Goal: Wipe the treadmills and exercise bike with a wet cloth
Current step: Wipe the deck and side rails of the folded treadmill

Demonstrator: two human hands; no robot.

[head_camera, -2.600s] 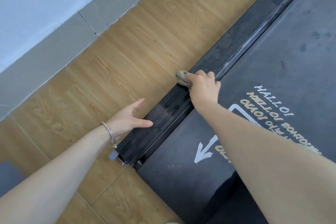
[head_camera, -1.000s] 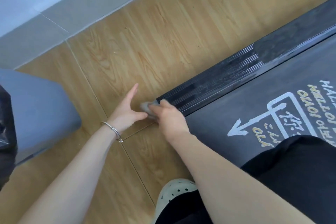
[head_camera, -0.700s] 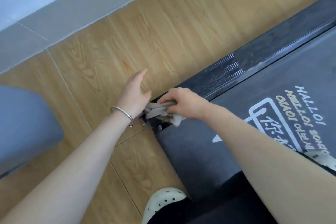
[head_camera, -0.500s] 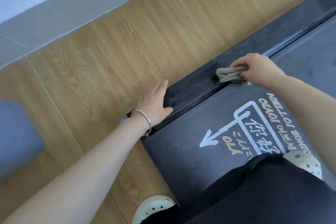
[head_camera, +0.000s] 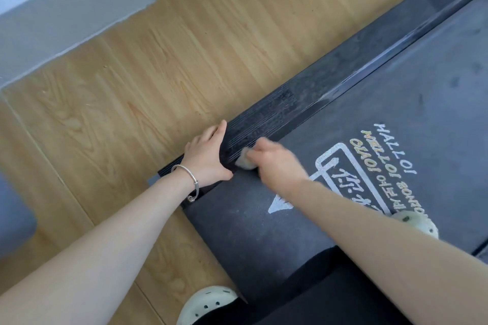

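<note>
Hands nearer now: right hand (head_camera: 277,163) has dragged its gripped cloth (head_camera: 244,161) back beside flat left hand (head_camera: 208,155).

I see a ribbed, slightly glossy black side rail (head_camera: 264,124), a matt, grainy belt (head_camera: 264,219), a soft beige cloth (head_camera: 244,162), smooth wood-grain floor (head_camera: 132,87), and a shiny metal bangle (head_camera: 188,174).

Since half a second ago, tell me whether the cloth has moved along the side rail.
Yes. The cloth in the right hand slid back along the ribbed side rail toward its near end, beside the left hand.
</note>
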